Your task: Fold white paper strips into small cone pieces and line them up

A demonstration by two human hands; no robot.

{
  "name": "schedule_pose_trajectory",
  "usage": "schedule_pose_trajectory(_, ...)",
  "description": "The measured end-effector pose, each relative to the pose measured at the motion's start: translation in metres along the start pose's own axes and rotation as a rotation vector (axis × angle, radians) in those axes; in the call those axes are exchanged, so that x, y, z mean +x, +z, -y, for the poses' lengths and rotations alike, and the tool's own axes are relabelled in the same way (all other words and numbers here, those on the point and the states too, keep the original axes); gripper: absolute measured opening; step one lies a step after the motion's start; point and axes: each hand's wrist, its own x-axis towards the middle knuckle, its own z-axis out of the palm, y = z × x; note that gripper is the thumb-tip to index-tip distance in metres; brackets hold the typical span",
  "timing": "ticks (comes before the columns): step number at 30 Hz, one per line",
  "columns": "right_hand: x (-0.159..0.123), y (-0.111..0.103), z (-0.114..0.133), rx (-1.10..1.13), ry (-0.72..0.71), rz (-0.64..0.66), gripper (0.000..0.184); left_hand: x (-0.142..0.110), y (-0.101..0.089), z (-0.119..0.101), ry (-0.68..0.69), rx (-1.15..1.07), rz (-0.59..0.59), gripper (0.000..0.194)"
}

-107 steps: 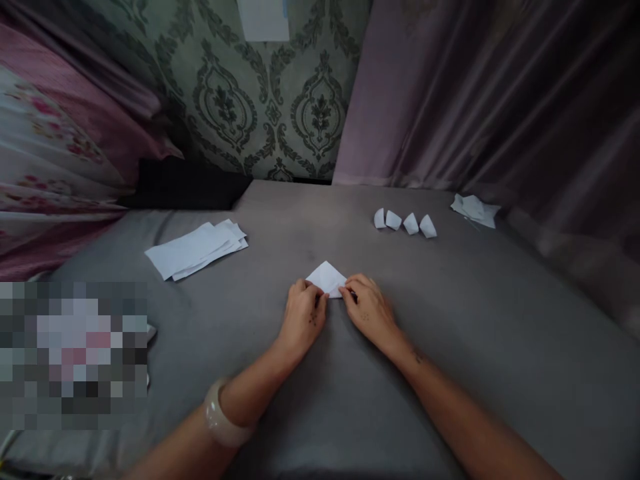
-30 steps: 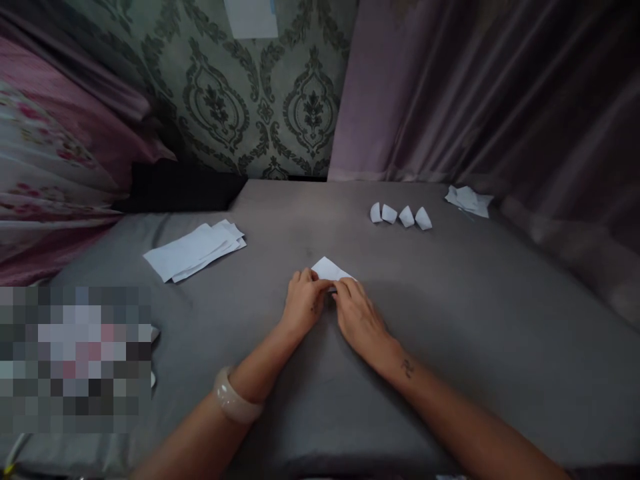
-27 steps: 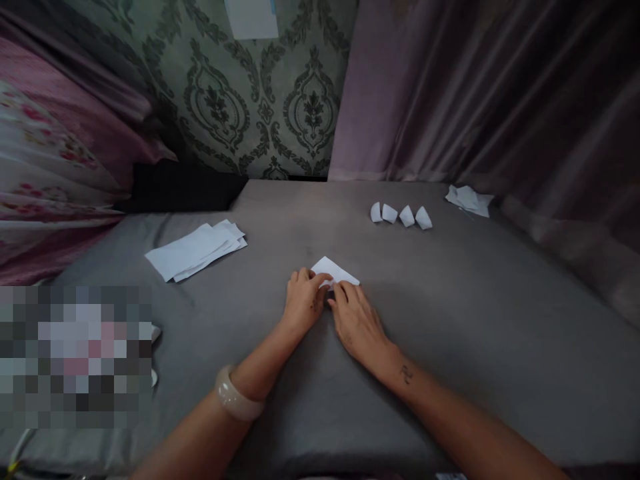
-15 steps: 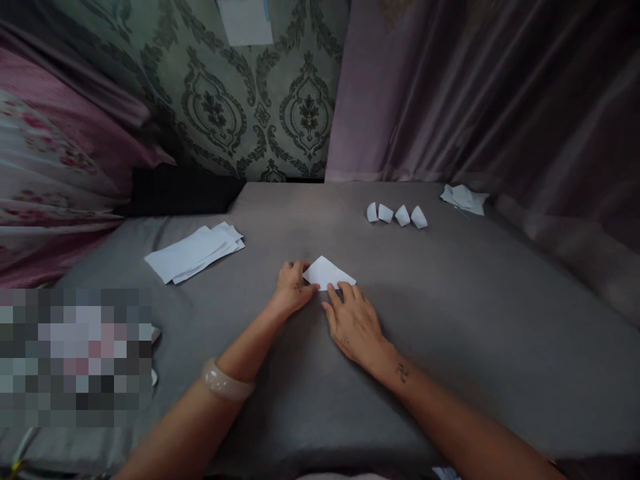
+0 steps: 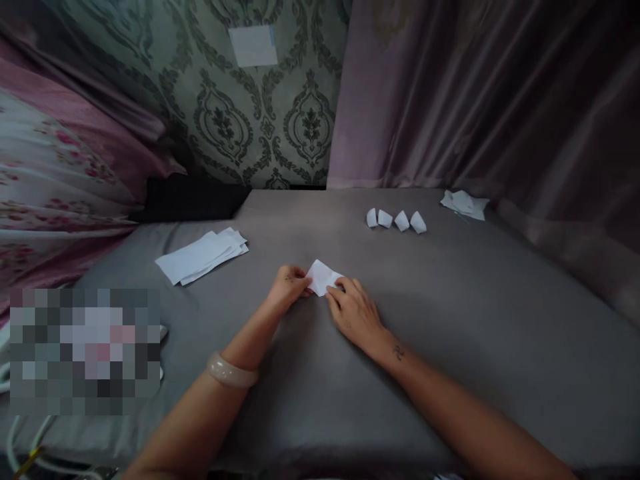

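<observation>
A small folded white sheet of paper (image 5: 321,276) is between my two hands, just above or on the grey cloth surface (image 5: 450,333). My left hand (image 5: 291,288) pinches its left corner between thumb and fingers. At the right side, my right hand (image 5: 355,308) grips the paper with its fingertips, partly covering that edge. Beyond my hands, several small folded paper pieces (image 5: 401,221) stand in a row. A stack of white paper sheets (image 5: 203,257) lies to the left.
Crumpled paper scraps (image 5: 465,204) lie at the far right. A folded black cloth (image 5: 193,200) rests at the back left. White cables (image 5: 43,433) hang at the near left, beside a blurred-out patch. Curtains (image 5: 400,93) and a patterned wall (image 5: 225,120) border the back.
The paper has gone from a flat triangle to a smaller, partly opened diamond shape. My left fingers have closed on its left corner, and my right fingers have curled at its right side.
</observation>
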Motion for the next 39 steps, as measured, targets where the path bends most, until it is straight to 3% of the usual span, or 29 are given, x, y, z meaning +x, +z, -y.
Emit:
schedule_pose_trajectory(4,0.017,0.007,-0.016,0.093,-0.056,-0.006,0.024,-0.017,0.008,-0.001,-0.114,-0.218,-0.064,0.017)
schedule_pose_trajectory(9,0.041,0.014,-0.041,0.112,-0.148,-0.052,0.018,-0.035,0.036,-0.001,-0.174,-0.45,-0.144,0.014)
schedule_pose_trajectory(13,0.051,0.013,-0.059,0.149,-0.278,0.024,0.018,-0.045,0.053,-0.001,-0.182,-0.554,-0.1,0.018)
schedule_pose_trajectory(16,0.044,0.01,-0.065,0.151,-0.325,0.069,0.025,-0.051,0.05,0.002,-0.138,-0.516,-0.07,0.03)
schedule_pose_trajectory(20,0.024,0.002,-0.062,0.109,-0.367,0.102,0.042,-0.055,0.033,0.013,0.07,-0.249,-0.04,0.064)
schedule_pose_trajectory(24,0.012,-0.008,-0.055,0.081,-0.357,0.156,0.048,-0.051,0.016,0.025,0.405,0.265,0.034,0.078)
schedule_pose_trajectory(26,0.01,-0.011,-0.052,0.08,-0.35,0.163,0.047,-0.049,0.01,0.026,0.575,0.545,-0.012,0.074)
schedule_pose_trajectory(29,0.008,-0.012,-0.052,0.086,-0.337,0.152,0.045,-0.047,0.007,0.021,0.768,0.899,-0.129,0.053)
schedule_pose_trajectory(31,0.006,-0.011,-0.054,0.096,-0.329,0.139,0.044,-0.045,0.007,0.014,0.848,1.067,-0.118,0.042)
schedule_pose_trajectory(34,0.004,-0.009,-0.057,0.122,-0.333,0.121,0.044,-0.04,0.008,0.006,0.898,1.204,0.076,0.032)
schedule_pose_trajectory(36,0.004,-0.009,-0.059,0.139,-0.343,0.121,0.044,-0.035,0.009,0.003,0.891,1.212,0.168,0.029)
schedule_pose_trajectory(39,0.005,-0.009,-0.061,0.164,-0.343,0.127,0.044,-0.028,0.009,0.001,0.865,1.135,0.209,0.031)
